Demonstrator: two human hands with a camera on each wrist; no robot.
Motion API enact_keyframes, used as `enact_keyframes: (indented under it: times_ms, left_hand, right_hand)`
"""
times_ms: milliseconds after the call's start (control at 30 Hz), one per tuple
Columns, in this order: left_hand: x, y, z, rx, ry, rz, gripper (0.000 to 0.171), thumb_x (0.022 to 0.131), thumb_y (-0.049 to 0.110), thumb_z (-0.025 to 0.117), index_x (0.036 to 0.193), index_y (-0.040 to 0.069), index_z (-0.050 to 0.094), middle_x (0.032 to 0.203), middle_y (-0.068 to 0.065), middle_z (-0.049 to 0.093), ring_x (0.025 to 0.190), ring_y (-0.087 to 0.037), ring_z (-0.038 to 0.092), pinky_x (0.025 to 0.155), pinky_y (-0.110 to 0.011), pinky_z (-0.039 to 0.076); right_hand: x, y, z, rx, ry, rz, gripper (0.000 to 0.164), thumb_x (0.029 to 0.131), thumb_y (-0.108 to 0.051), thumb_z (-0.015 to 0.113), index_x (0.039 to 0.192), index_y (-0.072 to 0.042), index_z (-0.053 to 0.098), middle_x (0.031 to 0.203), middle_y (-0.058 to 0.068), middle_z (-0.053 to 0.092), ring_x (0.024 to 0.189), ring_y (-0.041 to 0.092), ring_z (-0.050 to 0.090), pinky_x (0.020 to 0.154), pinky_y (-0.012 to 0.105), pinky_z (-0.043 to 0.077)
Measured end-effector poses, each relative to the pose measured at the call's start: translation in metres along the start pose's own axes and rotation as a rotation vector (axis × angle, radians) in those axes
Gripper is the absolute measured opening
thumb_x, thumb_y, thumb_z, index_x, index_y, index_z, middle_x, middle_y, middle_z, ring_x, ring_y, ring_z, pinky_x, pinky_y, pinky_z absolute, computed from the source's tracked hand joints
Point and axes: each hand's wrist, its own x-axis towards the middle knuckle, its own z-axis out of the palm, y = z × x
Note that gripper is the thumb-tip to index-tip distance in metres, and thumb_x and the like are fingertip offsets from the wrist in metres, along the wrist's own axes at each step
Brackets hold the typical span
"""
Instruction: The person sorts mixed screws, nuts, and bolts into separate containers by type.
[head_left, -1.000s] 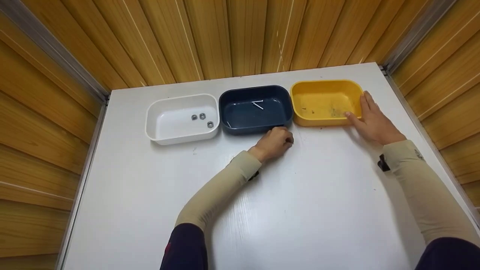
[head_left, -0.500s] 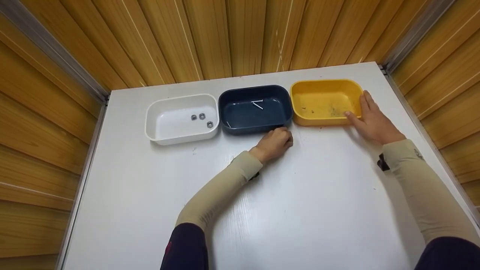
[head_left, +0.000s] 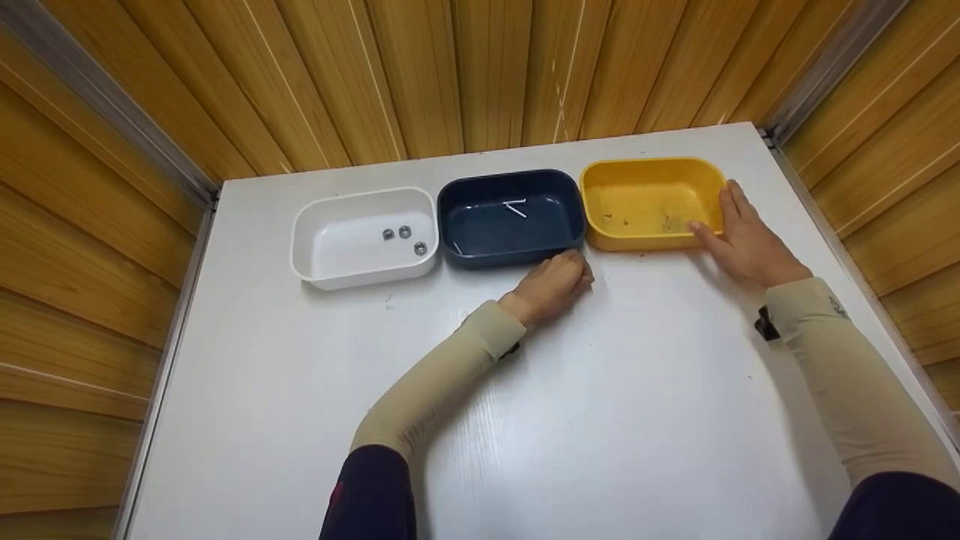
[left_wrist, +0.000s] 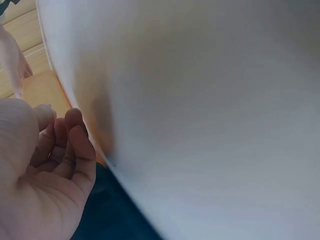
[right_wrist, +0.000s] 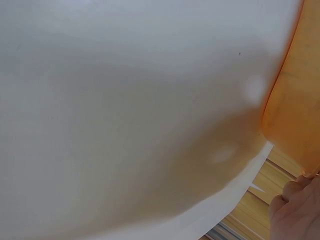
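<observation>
My left hand (head_left: 551, 287) is at the front right corner of the dark blue bin (head_left: 510, 255), its fingertips right at the wall. In the left wrist view its fingers (left_wrist: 82, 150) are curled and the thumb is bent toward them, with nothing visible between. My right hand (head_left: 750, 244) holds the near right corner of the yellow bin (head_left: 645, 244), fingers along the right wall and thumb over the front rim. Two thin silvery pieces like screws (head_left: 516, 210) lie in the blue bin. Three hex nuts (head_left: 405, 232) lie in the white bin (head_left: 360, 280).
The three bins stand side by side toward the back of the white table (head_left: 600, 420). Small dark bits and smudges mark the yellow bin's floor. Yellow wood-look panels (head_left: 487, 75) wall the table at the back and both sides.
The left hand's fingers have closed up, hiding the gap seen earlier, and the hand has shifted slightly right. The right hand and the bins stay in place.
</observation>
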Motion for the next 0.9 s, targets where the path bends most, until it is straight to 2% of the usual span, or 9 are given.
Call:
enact_keyframes:
  times_ms: [267, 467, 700, 900]
  left_hand:
    - [0.003, 0.009, -0.009, -0.012, 0.005, 0.052, 0.021, 0.114, 0.020, 0.053, 0.117, 0.008, 0.070, 0.116, -0.004, 0.065, 0.108, -0.017, 0.064, 0.095, -0.027, 0.055]
    - [0.007, 0.013, -0.015, -0.070, 0.055, 0.102, 0.021, 0.114, 0.020, 0.052, 0.119, 0.006, 0.067, 0.113, -0.005, 0.065, 0.103, -0.015, 0.061, 0.093, -0.024, 0.053]
    - [0.013, 0.014, -0.021, -0.095, 0.095, 0.176, 0.022, 0.114, 0.020, 0.052, 0.121, 0.003, 0.065, 0.113, -0.007, 0.067, 0.101, -0.015, 0.062, 0.092, -0.022, 0.053]
    - [0.019, 0.015, -0.027, -0.125, 0.106, 0.190, 0.021, 0.114, 0.021, 0.053, 0.119, 0.004, 0.064, 0.109, -0.006, 0.067, 0.095, -0.012, 0.059, 0.085, -0.019, 0.051]
  right_hand:
    - [-0.002, -0.001, 0.000, 0.004, 0.005, -0.005, 0.098, 0.110, -0.065, 0.033, 0.168, -0.001, -0.014, 0.177, 0.018, -0.022, 0.164, 0.047, -0.008, 0.129, 0.071, 0.008]
    - [-0.002, 0.000, 0.000, 0.012, 0.001, -0.009, 0.097, 0.110, -0.064, 0.033, 0.168, -0.002, -0.015, 0.177, 0.017, -0.023, 0.164, 0.047, -0.009, 0.129, 0.071, 0.008]
    - [0.000, 0.001, 0.000, 0.015, -0.004, -0.007, 0.097, 0.110, -0.064, 0.033, 0.167, -0.002, -0.016, 0.177, 0.017, -0.023, 0.164, 0.045, -0.011, 0.130, 0.069, 0.006]
    - [0.000, -0.001, -0.002, 0.019, -0.011, 0.007, 0.099, 0.110, -0.065, 0.034, 0.167, -0.002, -0.016, 0.177, 0.016, -0.024, 0.165, 0.045, -0.010, 0.130, 0.069, 0.006]
